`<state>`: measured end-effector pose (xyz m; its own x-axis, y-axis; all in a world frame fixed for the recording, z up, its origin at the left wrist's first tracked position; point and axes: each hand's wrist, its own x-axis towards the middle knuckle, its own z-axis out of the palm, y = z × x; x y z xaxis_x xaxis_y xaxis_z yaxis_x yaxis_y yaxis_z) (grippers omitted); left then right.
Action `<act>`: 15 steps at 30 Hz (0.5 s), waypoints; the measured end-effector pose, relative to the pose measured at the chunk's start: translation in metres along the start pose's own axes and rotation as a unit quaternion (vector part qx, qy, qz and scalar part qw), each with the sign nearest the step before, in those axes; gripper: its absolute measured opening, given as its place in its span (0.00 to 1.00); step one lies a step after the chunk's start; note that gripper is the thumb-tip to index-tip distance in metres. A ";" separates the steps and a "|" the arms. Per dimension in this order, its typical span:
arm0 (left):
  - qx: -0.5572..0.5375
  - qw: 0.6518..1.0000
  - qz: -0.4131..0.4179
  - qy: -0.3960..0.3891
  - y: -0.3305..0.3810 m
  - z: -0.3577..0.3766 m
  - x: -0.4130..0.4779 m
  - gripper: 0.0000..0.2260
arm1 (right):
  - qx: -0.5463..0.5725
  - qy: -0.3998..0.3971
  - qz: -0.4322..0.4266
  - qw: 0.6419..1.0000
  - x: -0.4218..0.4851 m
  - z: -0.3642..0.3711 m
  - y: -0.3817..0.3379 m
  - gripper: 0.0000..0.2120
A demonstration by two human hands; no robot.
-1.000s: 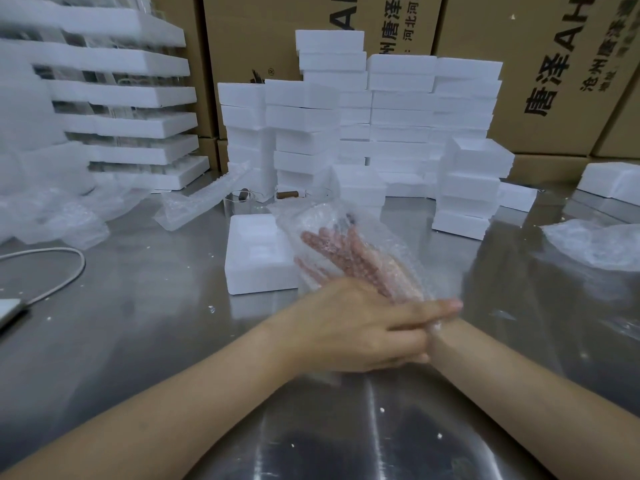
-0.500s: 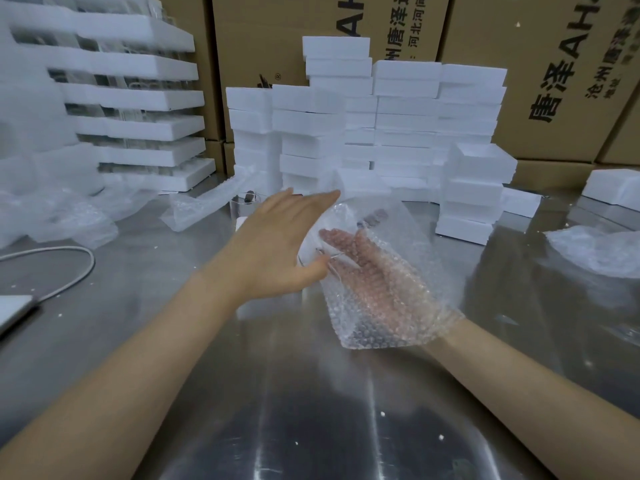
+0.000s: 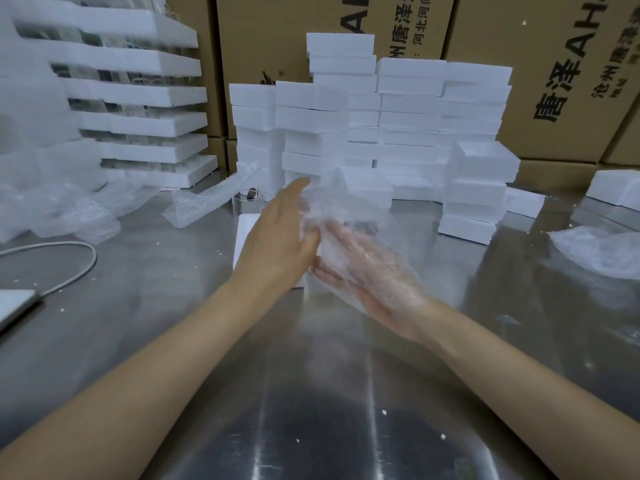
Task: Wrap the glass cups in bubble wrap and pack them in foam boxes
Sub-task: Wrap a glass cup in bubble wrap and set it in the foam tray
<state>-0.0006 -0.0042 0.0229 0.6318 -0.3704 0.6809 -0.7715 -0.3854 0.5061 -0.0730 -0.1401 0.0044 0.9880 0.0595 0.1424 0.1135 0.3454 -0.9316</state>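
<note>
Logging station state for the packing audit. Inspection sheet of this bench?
Surface: steel table, white crumbs scattered on it.
Job's things: bubble wrap held up, covering the right hand; foam box on the table behind the left hand; glass cup behind that; foam box stacks at the back.
Clutter: loose wrap heaps at left, another at far right.
Grippers: left hand flat against the wrap; right hand under it, fingers straight.
Cables: white cable runs to a flat grey device.
Surroundings: cardboard cartons; foam trays holding glassware.
</note>
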 end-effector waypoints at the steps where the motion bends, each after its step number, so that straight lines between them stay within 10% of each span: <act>1: -0.014 1.000 -0.024 0.012 -0.002 -0.001 0.001 0.26 | -0.005 -0.028 -0.015 0.999 -0.003 0.001 -0.003 0.17; 7: -0.133 0.975 -0.159 0.086 -0.013 -0.011 0.012 0.16 | -0.097 -0.070 -0.080 0.990 -0.018 -0.007 -0.021 0.16; 12: -0.448 0.818 -0.356 0.055 -0.012 -0.017 0.022 0.18 | -0.144 0.197 -0.117 0.963 -0.013 -0.026 -0.032 0.17; 15: -0.555 0.727 -0.405 0.017 -0.004 -0.012 0.021 0.13 | -0.161 0.199 -0.076 0.964 -0.008 -0.029 -0.024 0.08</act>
<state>0.0148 0.0001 0.0414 0.9245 -0.3738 -0.0752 0.2552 0.4599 0.8505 -0.0811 -0.1762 0.0161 0.9120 -0.3556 0.2046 0.2225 0.0098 -0.9749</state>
